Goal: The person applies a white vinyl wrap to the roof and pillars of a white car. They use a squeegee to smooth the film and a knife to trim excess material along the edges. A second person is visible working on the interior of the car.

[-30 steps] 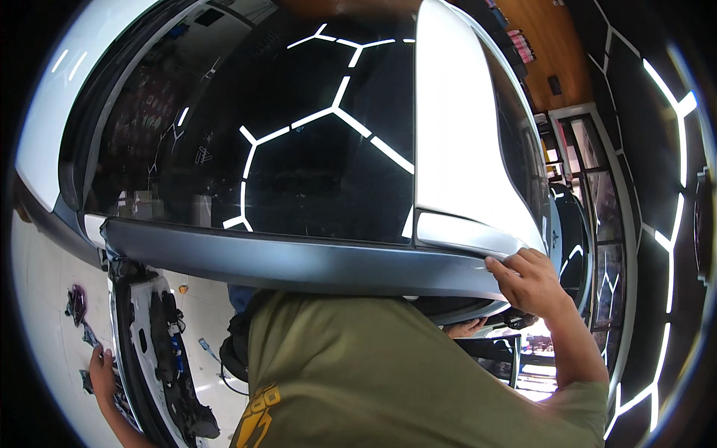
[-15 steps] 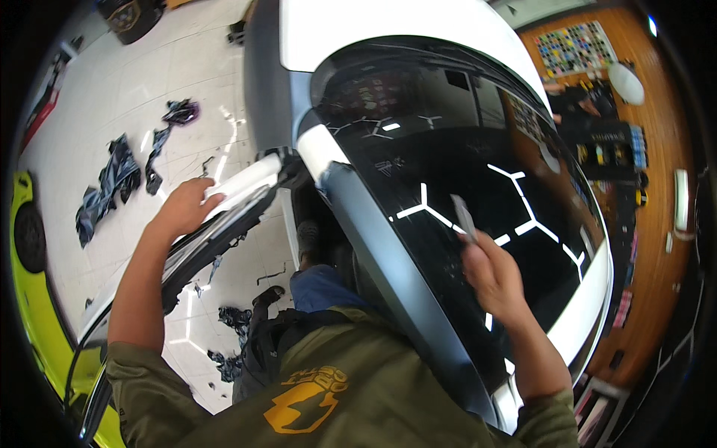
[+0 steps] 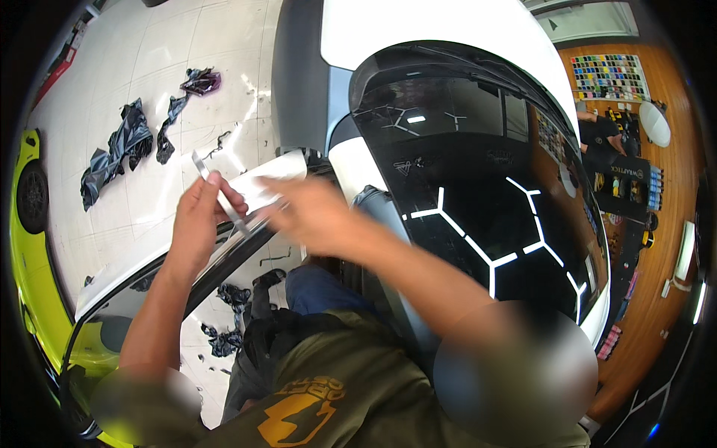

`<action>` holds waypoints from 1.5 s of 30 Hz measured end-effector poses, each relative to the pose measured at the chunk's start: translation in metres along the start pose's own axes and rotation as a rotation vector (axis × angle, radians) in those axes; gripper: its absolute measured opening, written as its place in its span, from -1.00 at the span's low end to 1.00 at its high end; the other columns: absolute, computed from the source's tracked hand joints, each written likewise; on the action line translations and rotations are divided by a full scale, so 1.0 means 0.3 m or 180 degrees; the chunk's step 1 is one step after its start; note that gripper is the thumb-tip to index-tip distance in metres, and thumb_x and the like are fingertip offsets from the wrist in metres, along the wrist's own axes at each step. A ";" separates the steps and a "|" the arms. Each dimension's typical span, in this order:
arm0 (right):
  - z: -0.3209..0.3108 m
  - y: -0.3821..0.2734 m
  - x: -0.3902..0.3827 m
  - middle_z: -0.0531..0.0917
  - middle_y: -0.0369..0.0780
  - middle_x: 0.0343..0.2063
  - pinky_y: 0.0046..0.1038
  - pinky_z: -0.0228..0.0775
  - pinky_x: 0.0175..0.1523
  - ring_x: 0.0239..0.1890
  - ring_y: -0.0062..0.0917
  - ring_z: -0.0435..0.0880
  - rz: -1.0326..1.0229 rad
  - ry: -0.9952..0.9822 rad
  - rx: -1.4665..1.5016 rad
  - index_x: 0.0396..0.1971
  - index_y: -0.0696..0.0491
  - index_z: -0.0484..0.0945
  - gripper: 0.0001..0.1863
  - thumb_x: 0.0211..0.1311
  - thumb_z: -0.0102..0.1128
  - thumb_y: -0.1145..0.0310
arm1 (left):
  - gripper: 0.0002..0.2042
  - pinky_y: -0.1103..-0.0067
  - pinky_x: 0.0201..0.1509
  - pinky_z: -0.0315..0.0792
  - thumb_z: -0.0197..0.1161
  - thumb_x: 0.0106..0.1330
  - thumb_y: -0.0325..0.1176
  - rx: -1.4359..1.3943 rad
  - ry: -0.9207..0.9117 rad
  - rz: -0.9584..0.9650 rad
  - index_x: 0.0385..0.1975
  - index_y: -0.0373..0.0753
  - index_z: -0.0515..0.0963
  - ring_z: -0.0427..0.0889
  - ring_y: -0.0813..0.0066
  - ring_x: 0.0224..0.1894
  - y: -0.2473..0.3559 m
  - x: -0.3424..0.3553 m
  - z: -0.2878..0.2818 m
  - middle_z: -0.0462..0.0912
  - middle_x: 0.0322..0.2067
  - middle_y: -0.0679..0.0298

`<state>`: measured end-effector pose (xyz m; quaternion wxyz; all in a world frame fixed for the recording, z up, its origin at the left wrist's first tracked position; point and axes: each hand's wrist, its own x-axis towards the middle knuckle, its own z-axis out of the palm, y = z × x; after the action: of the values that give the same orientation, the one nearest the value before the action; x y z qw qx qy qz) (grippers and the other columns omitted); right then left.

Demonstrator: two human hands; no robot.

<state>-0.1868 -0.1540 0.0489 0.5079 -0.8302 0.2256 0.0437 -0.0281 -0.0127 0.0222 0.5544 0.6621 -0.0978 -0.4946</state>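
My left hand [image 3: 198,216] is raised over the top edge of an open white car door [image 3: 112,280] and pinches a thin flat grey strip [image 3: 216,194] that sticks up past my fingers. My right hand [image 3: 314,216] is smeared by motion. It reaches across to just right of the left hand, beside a white piece [image 3: 269,175] at the door's upper corner. Whether it grips anything is not visible. The car's dark glass [image 3: 478,187] with bright reflected lines lies to the right of both hands.
Crumpled dark film scraps [image 3: 123,149] lie on the pale floor at the left, with more below the door [image 3: 224,340]. A yellow-green car [image 3: 30,224] stands at the far left. Another person [image 3: 597,134] is at a bench at the upper right, beneath a colour sample chart [image 3: 609,75].
My right hand has swung left from over the dark glass to beside my left hand. My left hand has lifted off the door edge and now holds the grey strip.
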 end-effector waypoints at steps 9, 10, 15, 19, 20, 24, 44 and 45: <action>-0.185 0.359 -0.255 0.58 0.01 -0.09 -0.25 0.33 0.20 0.06 -0.10 0.47 -0.0298 0.0635 -0.2211 -0.22 0.24 0.54 -0.81 0.22 0.15 0.45 | -0.63 0.63 -0.50 0.32 -0.09 0.53 -0.06 0.0783 -0.0302 -0.0034 -0.39 -0.23 0.43 0.38 0.60 -0.60 0.012 0.034 -0.025 0.33 -0.64 0.39; -0.187 0.356 -0.246 0.58 -0.01 -0.15 -0.25 0.35 0.16 0.02 -0.12 0.48 -0.0305 0.0626 -0.2131 -0.24 0.23 0.54 -0.83 0.22 0.14 0.48 | -0.63 0.64 -0.50 0.31 -0.10 0.53 -0.07 0.0773 -0.0268 -0.0011 -0.39 -0.23 0.44 0.36 0.61 -0.61 0.011 0.028 -0.026 0.32 -0.65 0.40; -0.219 0.352 -0.297 0.55 -0.05 -0.29 -0.26 0.38 0.05 -0.10 -0.17 0.49 -0.0243 0.0613 -0.1342 -0.30 0.20 0.53 -0.91 0.21 0.13 0.54 | -0.63 0.65 -0.48 0.31 -0.10 0.53 -0.07 0.0962 -0.0212 0.0019 -0.38 -0.23 0.44 0.35 0.62 -0.61 0.012 0.031 -0.032 0.32 -0.65 0.41; -0.247 0.309 -0.279 0.53 -0.04 -0.14 -0.25 0.36 0.12 -0.02 -0.15 0.48 -0.0050 0.0472 -0.1284 -0.22 0.21 0.54 -0.84 0.19 0.16 0.52 | -0.64 0.65 -0.48 0.29 -0.10 0.53 -0.07 0.1149 -0.0245 0.0027 -0.34 -0.23 0.46 0.35 0.63 -0.60 0.021 0.026 -0.023 0.31 -0.66 0.43; -0.253 0.300 -0.278 0.53 -0.04 -0.09 -0.25 0.36 0.14 0.01 -0.14 0.48 -0.0077 0.0479 -0.1372 -0.20 0.21 0.55 -0.82 0.19 0.17 0.52 | -0.64 0.65 -0.48 0.29 -0.10 0.53 -0.07 0.1213 -0.0305 0.0023 -0.33 -0.23 0.47 0.36 0.64 -0.60 0.022 0.024 -0.017 0.31 -0.66 0.43; -0.228 0.307 -0.260 0.49 -0.07 0.09 -0.24 0.31 0.24 0.11 -0.13 0.45 -0.0335 0.0193 -0.1812 -0.14 0.19 0.58 -0.76 0.17 0.19 0.50 | -0.64 0.65 -0.47 0.28 -0.10 0.53 -0.06 0.1362 -0.0402 0.0057 -0.31 -0.22 0.48 0.36 0.65 -0.60 0.010 0.024 -0.019 0.31 -0.66 0.44; -0.200 0.330 -0.253 0.62 -0.10 -0.20 -0.22 0.32 0.20 0.06 -0.14 0.47 -0.0410 0.0828 -0.1295 -0.30 0.21 0.61 -0.87 0.13 0.19 0.54 | -0.63 0.64 -0.45 0.27 -0.09 0.53 -0.06 0.1366 -0.0431 0.0154 -0.28 -0.24 0.48 0.34 0.65 -0.60 0.024 0.023 -0.015 0.31 -0.64 0.44; -0.201 0.334 -0.254 0.62 -0.11 -0.19 -0.22 0.32 0.22 0.07 -0.13 0.47 -0.0470 0.0764 -0.1452 -0.30 0.21 0.61 -0.86 0.14 0.19 0.52 | -0.63 0.63 -0.46 0.27 -0.10 0.53 -0.07 0.1411 -0.0456 0.0147 -0.28 -0.25 0.48 0.34 0.64 -0.60 0.013 0.027 -0.016 0.31 -0.66 0.43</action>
<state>-0.3064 -0.2192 0.0184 0.2791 -0.9367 0.2073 -0.0425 -0.0186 -0.0166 0.0204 0.3983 0.7285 -0.2583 -0.4939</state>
